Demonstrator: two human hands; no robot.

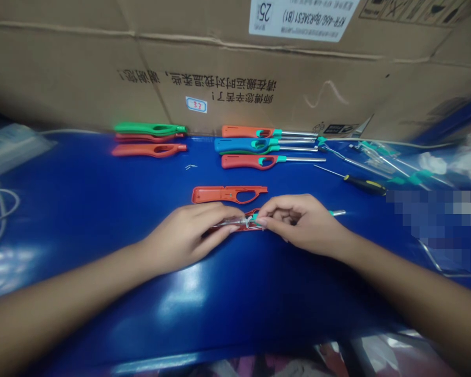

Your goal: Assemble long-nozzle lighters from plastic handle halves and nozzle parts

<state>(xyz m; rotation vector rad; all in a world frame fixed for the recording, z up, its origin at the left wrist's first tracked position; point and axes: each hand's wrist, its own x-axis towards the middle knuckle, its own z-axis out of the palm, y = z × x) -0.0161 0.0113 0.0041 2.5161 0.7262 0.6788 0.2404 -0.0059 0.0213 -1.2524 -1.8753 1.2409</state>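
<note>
guessing they're fitting the innards: left hand (194, 229) grips the open red lighter (244, 229) on the blue table (255, 298), right hand (298, 222) pinches its teal part (255, 215); next move calls for careful seating.

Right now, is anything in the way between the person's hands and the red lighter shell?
Nothing visible is in the way. The left hand holds a clear part at the red lighter shell; the right hand is at a teal part there. The other red half lies just beyond, not between.
</note>
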